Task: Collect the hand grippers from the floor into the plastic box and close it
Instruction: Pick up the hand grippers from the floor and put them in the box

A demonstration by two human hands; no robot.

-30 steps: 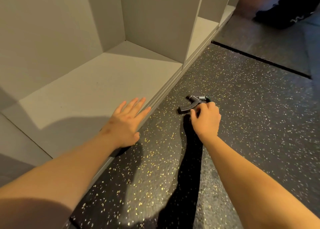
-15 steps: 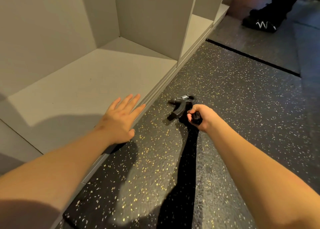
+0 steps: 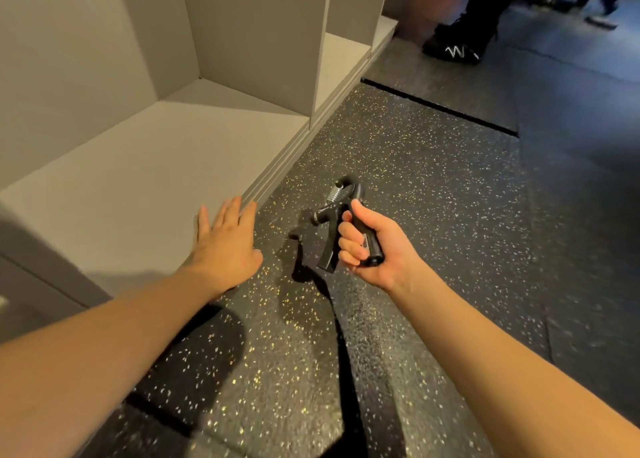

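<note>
Hand gripper [image 3: 335, 215] is held above the floor [image 3: 433, 194] by one handle, right hand [image 3: 375, 250] fingers [image 3: 347, 246] curled round it, presumably for carrying to the unseen box, while the left hand [image 3: 225, 246] is laid flat and open at the shelf [image 3: 138, 167] edge, likely for support.

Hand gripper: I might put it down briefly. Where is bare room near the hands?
Bare: the shelf board beyond the left hand, and the speckled floor from the right hand out to the black seam. Tighter: between the hands, around the hand gripper; a shoe stands past the seam.
</note>
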